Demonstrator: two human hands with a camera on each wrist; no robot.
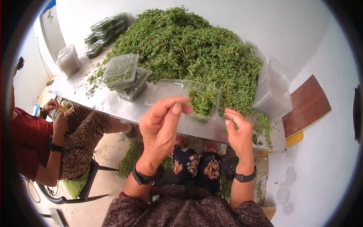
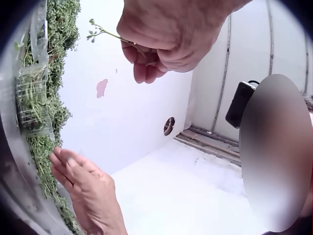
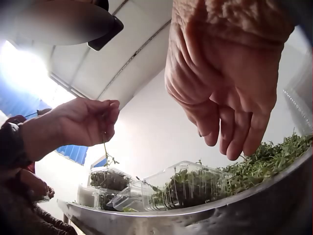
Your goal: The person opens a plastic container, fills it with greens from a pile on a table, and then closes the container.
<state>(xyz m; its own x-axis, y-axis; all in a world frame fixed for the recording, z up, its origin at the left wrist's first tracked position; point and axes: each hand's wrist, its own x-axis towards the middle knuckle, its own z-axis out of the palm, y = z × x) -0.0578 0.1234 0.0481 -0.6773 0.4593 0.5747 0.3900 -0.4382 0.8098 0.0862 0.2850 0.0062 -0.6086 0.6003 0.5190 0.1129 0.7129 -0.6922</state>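
Observation:
My left hand [image 1: 160, 123] is raised before the table's front edge. Between its thumb and fingers it pinches a thin green sprig [image 2: 110, 34] with small leaves, which hangs down in the right wrist view. My right hand [image 1: 241, 135] hovers a little to the right, fingers loosely bent and holding nothing. Beyond the hands lies a clear plastic clamshell box [image 1: 218, 101], its lid folded open to the left. Leafy green stems [image 1: 200, 99] fill the base of the box. Right behind it rises a large heap of the same greens [image 1: 181, 45].
Filled boxes [image 1: 123, 72] are stacked left of the open one, with more filled boxes [image 1: 106, 32] farther back. Stacked empty boxes stand at the right [image 1: 273, 89] and far left [image 1: 68, 60]. Another person [image 1: 36, 145] sits at the left. A brown board [image 1: 307, 106] leans by the wall.

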